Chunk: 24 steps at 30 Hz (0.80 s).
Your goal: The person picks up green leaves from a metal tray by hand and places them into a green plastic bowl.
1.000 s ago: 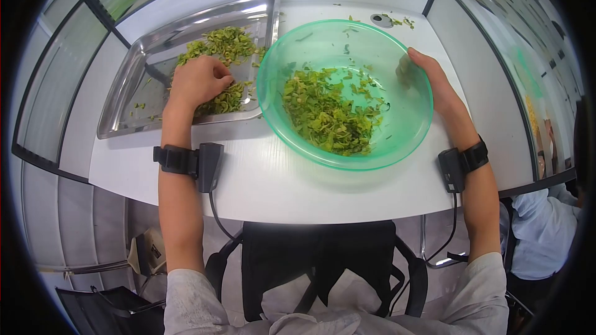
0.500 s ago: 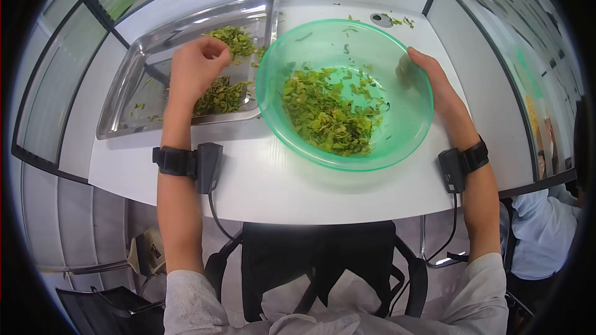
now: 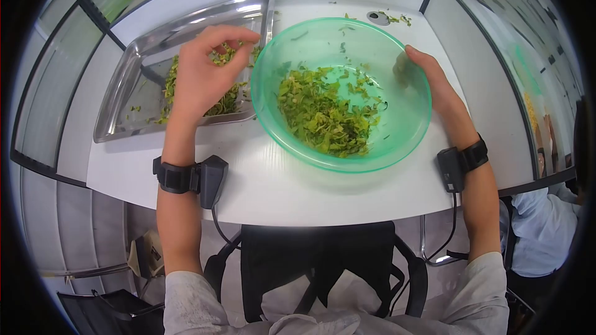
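Observation:
A translucent green plastic bowl [image 3: 397, 139] is tilted toward me on the white table, with a pile of chopped green leaves [image 3: 326, 111] inside. My right hand [image 3: 431, 77] grips its right rim, thumb over the edge and fingers behind the wall. Over the right part of a metal tray [image 3: 118, 108] hovers my left hand [image 3: 211, 65], close to the bowl's left rim. Its thumb and forefinger are apart, and nothing shows between them. More chopped leaves [image 3: 220, 108] lie in the tray, partly covered by that hand.
Leaf scraps [image 3: 400, 20] lie around a round cable hole [image 3: 377, 18] at the back right. White partitions with glass tops [image 3: 490, 80] enclose the table [image 3: 230, 174]. A black chair [image 3: 316, 254] stands at the front edge. Another person [image 3: 540, 229] sits at the right.
My left hand has moved right from over the tray's leaves toward the bowl, and its fingers have spread from a pinch. The bowl has shifted very slightly left; my right hand still holds it.

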Tool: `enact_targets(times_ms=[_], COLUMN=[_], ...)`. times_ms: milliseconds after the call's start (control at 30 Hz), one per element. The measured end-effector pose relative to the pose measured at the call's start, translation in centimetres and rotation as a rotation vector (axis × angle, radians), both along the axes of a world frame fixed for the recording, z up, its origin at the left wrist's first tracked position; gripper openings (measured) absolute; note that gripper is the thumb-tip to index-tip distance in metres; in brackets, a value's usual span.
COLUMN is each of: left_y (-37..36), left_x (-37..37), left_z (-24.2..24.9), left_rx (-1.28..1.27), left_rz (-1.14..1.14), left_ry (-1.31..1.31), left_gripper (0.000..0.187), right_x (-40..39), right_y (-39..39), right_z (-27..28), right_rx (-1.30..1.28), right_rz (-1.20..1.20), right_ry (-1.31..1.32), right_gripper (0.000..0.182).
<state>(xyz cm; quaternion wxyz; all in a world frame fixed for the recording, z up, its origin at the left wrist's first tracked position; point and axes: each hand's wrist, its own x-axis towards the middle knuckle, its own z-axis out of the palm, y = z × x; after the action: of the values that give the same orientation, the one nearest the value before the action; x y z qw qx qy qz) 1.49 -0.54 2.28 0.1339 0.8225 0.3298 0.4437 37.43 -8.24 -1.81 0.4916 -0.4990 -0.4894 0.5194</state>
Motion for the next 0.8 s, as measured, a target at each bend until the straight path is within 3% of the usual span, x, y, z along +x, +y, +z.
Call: enact_targets(times_ms=[400,800], left_y=[-0.5,-2.5], left_x=[0.3,2.8], left_z=[0.3,-0.2], left_rx=[-0.039,0.079], left_rz=[-0.076,-0.345], left_ry=[0.02,0.169], left_gripper=[0.017,0.026], right_x=[-0.1,0.1], right_y=[0.0,0.2], right_z=[0.1,0.0], right_rx=[-0.023,-0.006], right_rz=[-0.027,0.018], right_ry=[0.009,0.018], right_gripper=[0.034,0.035])
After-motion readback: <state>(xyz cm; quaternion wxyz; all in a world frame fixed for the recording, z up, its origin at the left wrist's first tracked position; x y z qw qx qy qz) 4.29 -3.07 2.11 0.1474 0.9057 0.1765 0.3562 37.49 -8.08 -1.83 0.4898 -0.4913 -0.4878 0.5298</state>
